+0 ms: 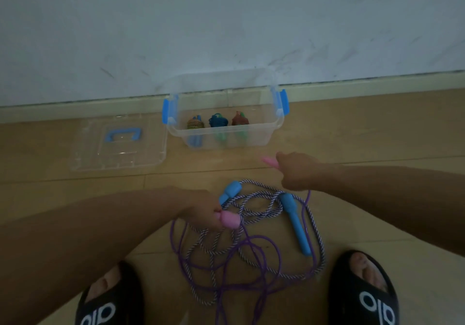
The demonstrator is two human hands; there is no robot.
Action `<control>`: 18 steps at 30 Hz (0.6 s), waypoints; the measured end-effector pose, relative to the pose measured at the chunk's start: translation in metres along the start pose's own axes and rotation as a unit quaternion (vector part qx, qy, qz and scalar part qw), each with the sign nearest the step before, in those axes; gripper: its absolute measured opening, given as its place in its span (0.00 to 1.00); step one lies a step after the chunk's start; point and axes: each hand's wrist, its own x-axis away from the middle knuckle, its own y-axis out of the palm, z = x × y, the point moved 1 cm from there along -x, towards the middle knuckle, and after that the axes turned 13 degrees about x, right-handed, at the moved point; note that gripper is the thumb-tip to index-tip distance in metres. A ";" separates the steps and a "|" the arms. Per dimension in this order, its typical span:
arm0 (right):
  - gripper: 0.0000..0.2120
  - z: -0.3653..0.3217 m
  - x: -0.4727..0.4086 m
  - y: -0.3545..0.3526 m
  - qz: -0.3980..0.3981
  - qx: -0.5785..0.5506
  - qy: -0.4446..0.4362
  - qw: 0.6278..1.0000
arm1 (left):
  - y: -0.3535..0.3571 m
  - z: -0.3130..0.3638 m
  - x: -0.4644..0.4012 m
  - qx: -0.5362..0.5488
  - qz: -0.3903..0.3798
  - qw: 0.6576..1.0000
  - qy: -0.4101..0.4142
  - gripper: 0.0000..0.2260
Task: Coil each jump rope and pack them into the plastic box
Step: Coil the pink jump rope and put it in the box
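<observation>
A clear plastic box (273,126) with blue latches stands open by the wall, holding three coiled ropes (217,121). On the floor before me lie two tangled ropes. My left hand (205,211) grips one pink handle (230,219) of the purple rope (251,254). My right hand (295,171) grips the other pink handle (268,161), raised above the floor. The striped rope (254,205) with blue handles (294,221) lies loose under the purple one.
The box's clear lid (118,146) with a blue handle lies flat on the wooden floor left of the box. My two feet in black slippers (110,297) sit at the bottom corners. A white wall runs behind the box.
</observation>
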 end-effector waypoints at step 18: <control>0.16 -0.090 0.172 -0.134 0.068 -0.214 -0.186 0.956 | -0.019 0.039 0.189 -0.271 0.477 0.764 0.338 0.15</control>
